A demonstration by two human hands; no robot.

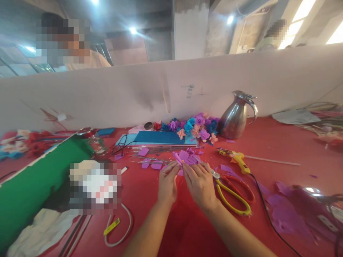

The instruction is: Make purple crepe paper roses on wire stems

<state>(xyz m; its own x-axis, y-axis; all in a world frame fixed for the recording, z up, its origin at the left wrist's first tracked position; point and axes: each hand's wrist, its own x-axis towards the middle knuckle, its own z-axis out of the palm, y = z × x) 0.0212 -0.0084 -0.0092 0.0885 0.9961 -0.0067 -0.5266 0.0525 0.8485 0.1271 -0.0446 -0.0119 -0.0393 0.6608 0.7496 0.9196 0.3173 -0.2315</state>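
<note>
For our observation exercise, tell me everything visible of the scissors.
The scissors lie on the red table, just right of the right hand. They have two large, smooth loop handles: the nearer yellow, the farther red. Silvery metal shows where the handles meet. The blades are hidden behind the hand, so whether they are open, or touch the hand, cannot be told.

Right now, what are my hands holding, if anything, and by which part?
Some purple paper, pinched near its lower end by the fingertips of the left hand and right hand; the exact grip is partly hidden.
</note>
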